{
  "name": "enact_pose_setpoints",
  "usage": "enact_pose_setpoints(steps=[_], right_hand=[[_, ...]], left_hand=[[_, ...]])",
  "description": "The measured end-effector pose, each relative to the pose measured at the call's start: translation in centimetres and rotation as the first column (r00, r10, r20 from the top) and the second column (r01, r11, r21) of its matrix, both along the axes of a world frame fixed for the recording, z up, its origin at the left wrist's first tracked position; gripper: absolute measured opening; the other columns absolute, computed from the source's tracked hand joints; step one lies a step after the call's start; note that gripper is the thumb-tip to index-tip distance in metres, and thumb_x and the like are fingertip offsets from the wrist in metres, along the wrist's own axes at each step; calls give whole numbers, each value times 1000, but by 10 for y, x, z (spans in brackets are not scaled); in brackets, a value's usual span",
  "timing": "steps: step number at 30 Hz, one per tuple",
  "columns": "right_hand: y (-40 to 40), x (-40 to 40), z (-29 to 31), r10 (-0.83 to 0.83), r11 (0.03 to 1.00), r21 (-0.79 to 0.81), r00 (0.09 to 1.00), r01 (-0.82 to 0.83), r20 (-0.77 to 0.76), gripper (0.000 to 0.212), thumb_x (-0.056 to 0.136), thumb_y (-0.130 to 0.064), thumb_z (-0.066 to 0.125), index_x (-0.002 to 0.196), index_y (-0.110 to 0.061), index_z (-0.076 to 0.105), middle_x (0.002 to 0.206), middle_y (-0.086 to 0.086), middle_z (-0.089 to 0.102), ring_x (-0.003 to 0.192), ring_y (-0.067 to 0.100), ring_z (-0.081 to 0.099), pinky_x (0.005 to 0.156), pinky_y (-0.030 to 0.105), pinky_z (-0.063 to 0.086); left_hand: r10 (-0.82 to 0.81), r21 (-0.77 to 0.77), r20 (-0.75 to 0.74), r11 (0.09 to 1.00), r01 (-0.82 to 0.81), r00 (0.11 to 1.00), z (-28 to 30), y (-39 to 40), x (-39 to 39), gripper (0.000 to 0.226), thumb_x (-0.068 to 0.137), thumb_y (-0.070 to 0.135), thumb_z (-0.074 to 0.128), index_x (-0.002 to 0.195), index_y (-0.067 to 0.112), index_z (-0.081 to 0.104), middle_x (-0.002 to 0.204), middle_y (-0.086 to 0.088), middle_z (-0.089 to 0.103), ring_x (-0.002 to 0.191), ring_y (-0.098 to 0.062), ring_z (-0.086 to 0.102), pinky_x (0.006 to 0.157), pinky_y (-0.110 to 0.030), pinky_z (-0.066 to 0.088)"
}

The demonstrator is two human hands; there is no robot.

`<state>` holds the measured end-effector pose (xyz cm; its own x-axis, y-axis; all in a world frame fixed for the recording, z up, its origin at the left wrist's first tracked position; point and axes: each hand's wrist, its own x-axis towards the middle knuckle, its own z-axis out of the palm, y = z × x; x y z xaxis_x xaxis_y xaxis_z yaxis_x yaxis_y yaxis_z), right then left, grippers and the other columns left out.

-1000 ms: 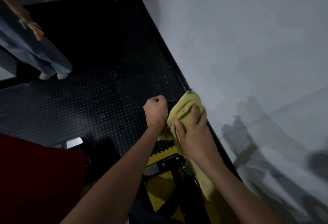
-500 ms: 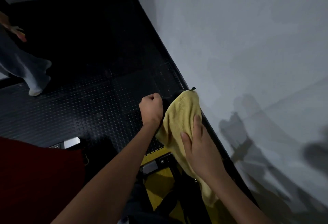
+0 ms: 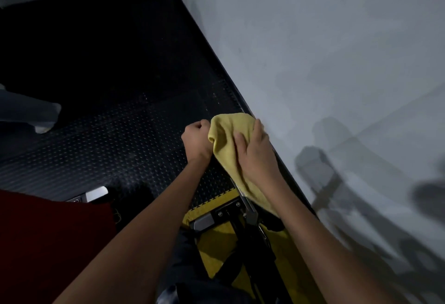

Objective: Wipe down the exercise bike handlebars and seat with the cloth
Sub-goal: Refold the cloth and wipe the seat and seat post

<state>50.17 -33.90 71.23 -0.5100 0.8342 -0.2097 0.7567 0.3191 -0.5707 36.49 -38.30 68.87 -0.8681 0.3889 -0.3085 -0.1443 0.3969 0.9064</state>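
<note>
The right hand (image 3: 256, 157) presses the yellow cloth (image 3: 228, 142) over a handlebar end; its fingers (image 3: 260, 130) spread and curl around the cloth, so the bar beneath them is hidden. The left hand (image 3: 196, 139) is closed in a fist just left of those fingers, apparently gripping the bar, though the bar itself cannot be made out. The loose tail of the cloth hangs toward the person, below the right wrist, above the bike frame (image 3: 243, 222). The seat is not identifiable in this view.

Procedure, as judged: keep the fist steady as an anchor, wrap the cloth fully around the bar, then twist and draw it along the grip.

Clearance: the wall (image 3: 325, 63) stands close to the right of the fingers, limiting outward strokes. The black floor mat (image 3: 108, 135) to the left is open. Another person's leg (image 3: 29, 113) stands well apart, far left.
</note>
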Motion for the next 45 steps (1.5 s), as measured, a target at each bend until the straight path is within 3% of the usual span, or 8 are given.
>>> enact_pose_setpoints(steps=[3,10,16,22,30,33,37,45], right_hand=[[-38,45,7,98,992,77,992,-104,75,71,102,-58,17,160,-21,0,149,13,42,86,12,53,60,17,38],[-27,30,4,56,996,66,998,-58,26,73,102,-60,23,158,-14,8,141,14,46,80,10,54,51,14,32],[39,-35,-1,-146,986,-92,984,137,-100,61,104,-55,27,144,-12,43,136,13,56,121,32,56,91,38,42],[-18,25,0,63,997,47,998,-63,19,71,105,-54,22,160,-14,1,155,17,34,100,25,63,70,23,42],[-40,46,8,84,987,132,994,-93,74,71,104,-56,23,158,-12,9,131,12,54,80,16,59,56,20,43],[-2,-5,2,-62,997,36,998,61,19,74,104,-55,27,157,-5,13,151,21,37,108,33,61,70,25,44],[29,-35,1,-132,991,6,989,133,-62,59,106,-52,27,143,-8,41,133,16,54,111,31,59,68,25,34],[-57,59,12,160,949,241,971,-201,178,73,104,-56,20,160,-12,6,147,16,43,104,21,62,69,22,46]], left_hand=[[10,-1,3,1000,-10,1000,0,1,0,41,92,20,47,50,19,43,48,9,40,35,-3,31,35,-18,29],[3,-5,-26,1000,-3,1000,0,2,1,42,90,21,47,49,18,41,47,8,40,33,-4,32,35,-16,28],[-10,-23,-49,1000,9,999,1,1,-2,40,91,21,47,52,16,41,51,6,38,38,-3,29,37,-18,27],[-5,-16,-18,1000,5,1000,0,1,0,40,91,20,48,51,17,43,49,6,40,34,-4,29,37,-20,27],[4,-4,-35,1000,-4,999,2,1,1,42,92,20,47,51,15,42,49,5,41,34,-4,33,36,-17,27],[0,-2,-3,1000,0,1000,-1,1,-1,39,93,22,49,56,11,48,52,3,44,39,-4,31,40,-22,31],[9,4,-3,1000,-9,1000,0,1,-1,43,94,26,51,53,14,43,50,6,41,37,-3,29,36,-17,28],[0,39,25,999,-1,1000,3,-1,2,42,92,16,48,50,18,44,47,9,41,33,-2,31,36,-16,28]])
